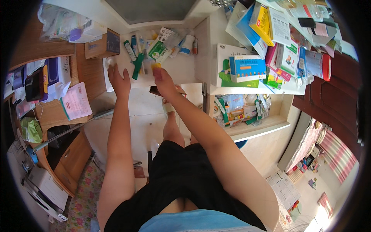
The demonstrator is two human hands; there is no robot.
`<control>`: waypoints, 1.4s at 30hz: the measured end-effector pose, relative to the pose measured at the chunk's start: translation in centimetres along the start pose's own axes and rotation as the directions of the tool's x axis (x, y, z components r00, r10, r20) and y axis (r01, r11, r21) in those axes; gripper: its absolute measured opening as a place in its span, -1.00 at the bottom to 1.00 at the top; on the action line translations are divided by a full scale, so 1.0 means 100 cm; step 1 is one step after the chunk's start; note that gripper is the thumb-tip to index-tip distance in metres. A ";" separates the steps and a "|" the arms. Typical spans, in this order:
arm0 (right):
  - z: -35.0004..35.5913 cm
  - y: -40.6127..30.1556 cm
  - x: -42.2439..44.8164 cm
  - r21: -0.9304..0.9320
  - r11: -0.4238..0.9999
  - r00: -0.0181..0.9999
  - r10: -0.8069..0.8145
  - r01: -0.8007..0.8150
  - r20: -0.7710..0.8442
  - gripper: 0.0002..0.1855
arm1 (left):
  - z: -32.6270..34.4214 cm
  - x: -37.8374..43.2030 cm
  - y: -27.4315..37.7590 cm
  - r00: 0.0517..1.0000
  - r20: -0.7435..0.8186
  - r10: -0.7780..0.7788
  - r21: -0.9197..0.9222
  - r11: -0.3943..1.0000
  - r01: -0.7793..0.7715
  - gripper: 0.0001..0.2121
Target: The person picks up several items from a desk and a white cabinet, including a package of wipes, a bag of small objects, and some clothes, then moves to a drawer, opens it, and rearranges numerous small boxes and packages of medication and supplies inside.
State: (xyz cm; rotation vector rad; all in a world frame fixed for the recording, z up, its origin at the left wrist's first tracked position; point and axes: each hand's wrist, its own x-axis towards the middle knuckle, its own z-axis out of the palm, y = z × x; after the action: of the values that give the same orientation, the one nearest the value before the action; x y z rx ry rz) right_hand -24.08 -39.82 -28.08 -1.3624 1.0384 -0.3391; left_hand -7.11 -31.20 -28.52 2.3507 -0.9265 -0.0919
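My left hand (118, 82) is at the left edge of a white shelf surface (179, 71), its fingertips at a small round whitish item (109, 61); whether it grips it I cannot tell. My right hand (163, 79) is closed on a small pink and yellow item (156, 71) above the same surface. Just beyond the hands lie a green thermometer case (138, 66), a white and green case (129, 50), a green and white medicine box (158, 51), a blister pack (165, 34), a white plastic bottle (187, 45) and a small brownish tube (195, 46).
Medicine boxes, such as a blue one (247, 68), are piled on the white cabinet top at right. Below it an open drawer (261, 127) holds packets and tubes. At left are a cardboard box (101, 46), a wooden desk (49, 116) and a grey pole (72, 130).
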 end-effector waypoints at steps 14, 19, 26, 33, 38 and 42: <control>-0.168 -0.072 -0.156 -0.061 0.972 0.849 -0.167 0.227 0.501 -0.81 | -0.035 -0.080 0.116 1.000 -0.010 0.026 -0.282 0.959 -0.028 -0.61; -0.322 -0.053 -0.228 -0.230 0.971 0.979 0.108 -0.067 0.171 -0.79 | -0.045 -0.157 0.180 0.914 0.071 0.399 -0.460 0.826 -0.325 -0.62; -0.469 0.015 -0.211 -0.807 0.396 0.876 -0.013 -0.439 -0.483 -0.05 | -0.007 -0.197 0.311 0.756 0.328 0.567 -0.554 0.763 -0.332 -0.67; -0.479 0.042 -0.187 -0.828 0.381 0.904 0.049 -0.411 -0.426 0.09 | 0.013 -0.226 0.368 0.778 0.437 0.452 -0.574 0.806 -0.146 -0.69; -0.506 0.049 -0.178 -0.850 0.489 0.977 0.022 -0.196 -0.212 -0.47 | 0.021 -0.248 0.374 0.785 0.475 0.398 -0.533 0.840 -0.104 -0.70; -0.548 0.057 -0.177 -0.779 0.619 0.994 0.014 -0.094 -0.109 -0.59 | 0.029 -0.254 0.393 0.776 0.481 0.408 -0.550 0.830 -0.095 -0.72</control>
State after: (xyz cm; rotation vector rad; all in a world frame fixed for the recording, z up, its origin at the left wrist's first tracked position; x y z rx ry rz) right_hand -77.48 -60.05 -18.90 -2.1135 1.3845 0.1492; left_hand -50.57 -38.93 -12.71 1.6886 -1.3228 -0.8838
